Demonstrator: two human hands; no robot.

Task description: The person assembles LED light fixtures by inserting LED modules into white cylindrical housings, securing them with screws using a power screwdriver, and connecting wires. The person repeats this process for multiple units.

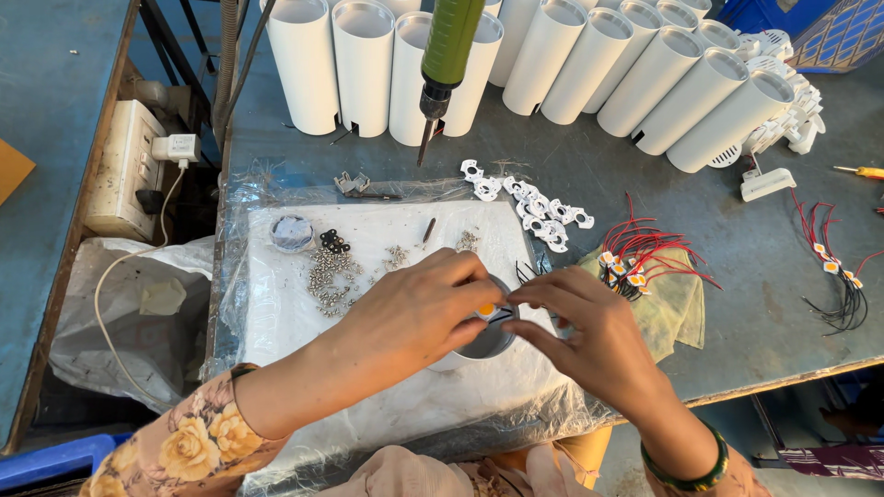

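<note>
Both hands meet over a round grey metal housing [486, 342] that sits on a white foam pad wrapped in clear plastic [276, 304] at the near edge of the dark grey table [737, 304]. Left hand [414, 313] comes in from the near-left, fingers [474, 296] pinched shut on a small orange-and-white LED chip with black wires [493, 313], held right at the housing's mouth. Right hand [589, 336] comes from the near-right, fingers [534, 296] curled and closed on the same chip from the other side; the grip itself is partly hidden. Floral sleeve on left arm, green bangle [700, 469] on right wrist.

On the pad, toward its far-left part: pile of small silver screws [331, 276], a few black washers [333, 242], a small round clear dish [292, 232]. Green electric screwdriver [447, 55] hangs tip-down above the far edge of the pad. Behind it, a row of white cylindrical tube housings [552, 64] lies along the far edge of the table. White flat plastic brackets [534, 207] are scattered just beyond the pad's far-right corner. A bundle of LED chips with red and black wires [645, 258] lies on a yellowish bag right of the pad; a second bundle [833, 276] lies near the right edge. Beige power strip [124, 166] sits off the left edge.
</note>
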